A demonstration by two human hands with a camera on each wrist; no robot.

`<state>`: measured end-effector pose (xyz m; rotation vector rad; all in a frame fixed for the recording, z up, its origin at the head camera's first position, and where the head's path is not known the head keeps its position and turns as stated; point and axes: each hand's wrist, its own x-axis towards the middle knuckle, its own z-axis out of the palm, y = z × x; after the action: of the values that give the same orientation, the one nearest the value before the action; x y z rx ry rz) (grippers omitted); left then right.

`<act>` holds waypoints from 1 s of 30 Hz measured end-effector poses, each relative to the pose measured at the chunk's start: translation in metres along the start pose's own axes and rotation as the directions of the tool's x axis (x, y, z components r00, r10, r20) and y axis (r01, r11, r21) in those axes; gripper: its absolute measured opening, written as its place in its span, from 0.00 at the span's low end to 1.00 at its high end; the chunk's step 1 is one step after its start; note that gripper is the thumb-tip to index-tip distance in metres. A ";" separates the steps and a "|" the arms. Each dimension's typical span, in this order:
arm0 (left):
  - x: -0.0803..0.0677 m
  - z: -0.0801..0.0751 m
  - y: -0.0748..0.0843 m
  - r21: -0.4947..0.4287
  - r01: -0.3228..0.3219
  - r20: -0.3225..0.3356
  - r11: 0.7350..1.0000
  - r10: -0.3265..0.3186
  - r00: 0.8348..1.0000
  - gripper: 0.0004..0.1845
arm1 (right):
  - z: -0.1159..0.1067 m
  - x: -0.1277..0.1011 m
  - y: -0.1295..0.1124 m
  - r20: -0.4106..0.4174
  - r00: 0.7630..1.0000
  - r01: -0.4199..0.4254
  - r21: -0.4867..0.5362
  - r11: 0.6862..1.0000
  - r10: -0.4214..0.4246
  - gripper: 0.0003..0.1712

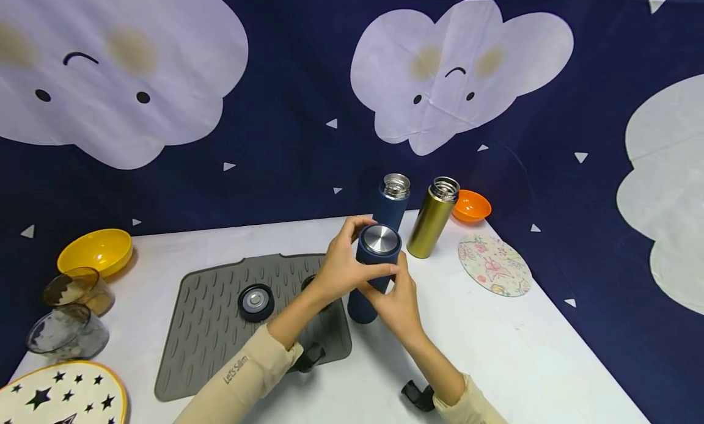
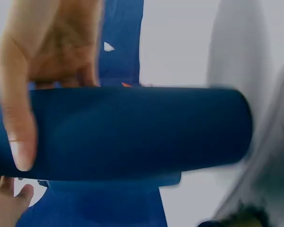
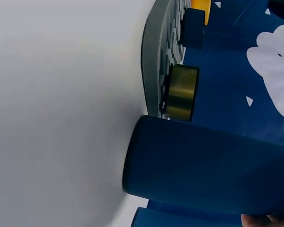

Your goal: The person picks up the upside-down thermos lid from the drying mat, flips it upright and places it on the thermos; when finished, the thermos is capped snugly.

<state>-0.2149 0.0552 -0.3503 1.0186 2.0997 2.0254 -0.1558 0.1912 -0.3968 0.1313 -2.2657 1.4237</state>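
Note:
A dark blue thermos (image 1: 364, 305) with a silver-topped lid (image 1: 381, 239) sitting on it is between both hands. My left hand (image 1: 343, 268) grips its upper part, thumb across the front just below the lid. Lower on the right side, my right hand (image 1: 396, 299) holds it, thumb in front; only its fingertips (image 3: 270, 221) show in the right wrist view. Whether the base touches the table cannot be told. Behind it stand a second blue thermos (image 1: 392, 207) and a gold thermos (image 1: 431, 222), both without lids.
A grey drying mat (image 1: 209, 326) bears a dark lid (image 1: 255, 302) and a gold lid (image 3: 182, 92). Left lie a yellow bowl (image 1: 99, 253), two glass cups (image 1: 71, 332) and a star-patterned plate (image 1: 82, 387). An orange bowl (image 1: 471, 206) and floral round mat (image 1: 495, 265) are right.

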 end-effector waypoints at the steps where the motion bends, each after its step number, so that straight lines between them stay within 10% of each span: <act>1: 0.001 0.000 0.001 -0.038 0.007 0.017 0.999 -0.006 1.000 0.42 | 0.000 0.000 0.000 -0.001 1.000 0.004 0.004 1.000 -0.004 0.42; 5: 0.001 0.000 0.002 -0.155 0.058 0.070 0.986 -0.048 0.996 0.38 | -0.001 0.000 0.002 0.011 1.000 -0.003 0.022 1.000 0.003 0.46; 11: 0.000 0.010 0.001 0.111 0.025 -0.079 0.993 -0.016 0.997 0.45 | -0.001 0.001 0.003 -0.001 1.000 0.003 0.019 1.000 -0.003 0.39; 18: 0.000 0.003 -0.004 -0.180 0.033 0.040 0.983 -0.026 0.999 0.45 | -0.001 0.000 0.002 -0.004 1.000 0.006 0.011 1.000 -0.006 0.42; 25: 0.002 0.020 -0.005 0.047 0.077 -0.126 0.996 -0.070 0.990 0.45 | 0.000 0.000 0.003 -0.033 0.999 0.022 0.008 1.000 -0.022 0.38; 30: 0.007 0.002 -0.008 -0.164 0.075 0.055 0.984 -0.067 0.996 0.38 | -0.001 -0.003 0.001 0.002 1.000 0.029 0.014 0.999 -0.029 0.45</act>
<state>-0.2226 0.0608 -0.3552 0.9431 1.8778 2.0768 -0.1535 0.1926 -0.3984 0.1702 -2.2471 1.4248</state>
